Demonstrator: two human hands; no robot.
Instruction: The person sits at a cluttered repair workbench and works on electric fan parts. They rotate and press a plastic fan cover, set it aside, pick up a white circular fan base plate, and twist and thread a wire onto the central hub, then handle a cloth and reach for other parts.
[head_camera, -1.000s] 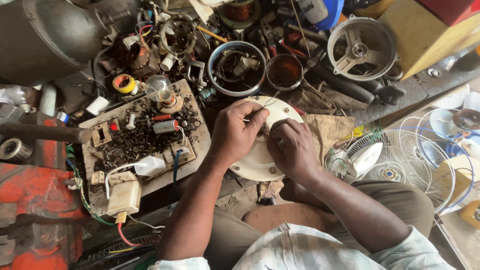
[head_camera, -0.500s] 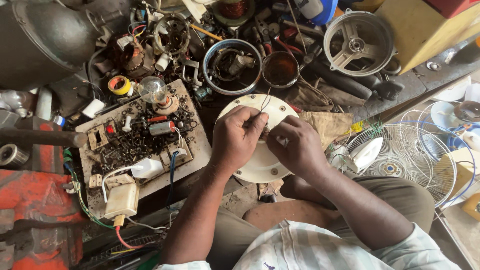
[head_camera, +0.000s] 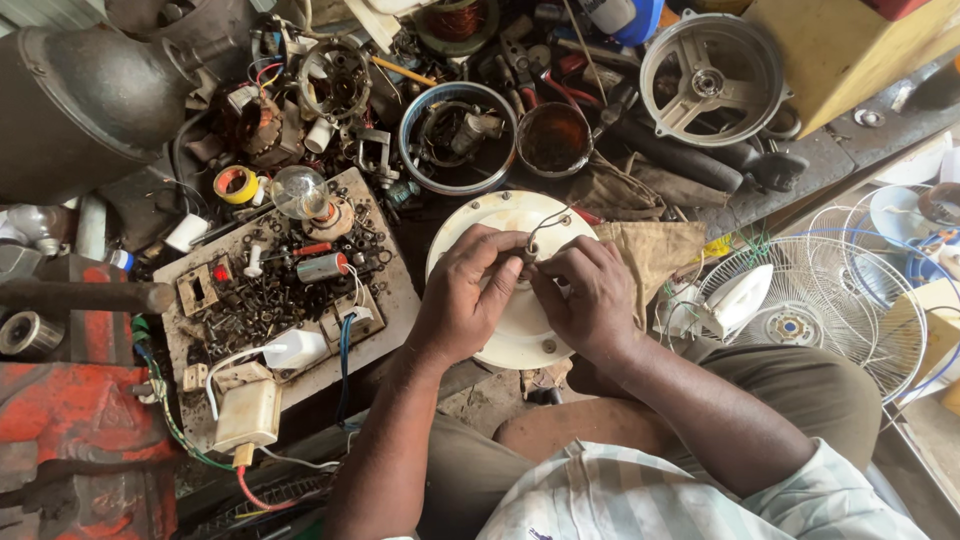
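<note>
Cluttered workshop ground fills the view, strewn with motor parts, wires and tools around a seated person. At the upper left lies a big dark metal housing (head_camera: 80, 90), and below it, at the left edge, a worn red vise (head_camera: 70, 420). On the right sits a white wire fan guard (head_camera: 840, 300) with a white fan blade (head_camera: 735, 300) resting against it. Near the top right lies a grey spoked motor end cover (head_camera: 712, 65), just beside a yellow box (head_camera: 840, 50).

Left of centre, a wooden test board (head_camera: 280, 300) carries loose screws, a clear light bulb (head_camera: 300, 190), a switch and a white plug block (head_camera: 247, 412). Above the centre stands a blue-rimmed round tin (head_camera: 458, 135) holding small parts, with a smaller rusty bowl (head_camera: 553, 138) just beside it. A tan cloth (head_camera: 660, 250) lies to the right of the hands.

In the middle, a round white fan cover plate (head_camera: 500, 215) lies flat before the person's knees, partly hidden under both hands. The left hand (head_camera: 465, 300) and the right hand (head_camera: 590, 295) meet above it, fingertips almost touching. Both have thumb and forefinger pinched closed on a thin dark wire (head_camera: 548, 222), which loops up from the fingers over the plate's upper half. What the pinched ends look like between the fingertips is too small to tell.
</note>
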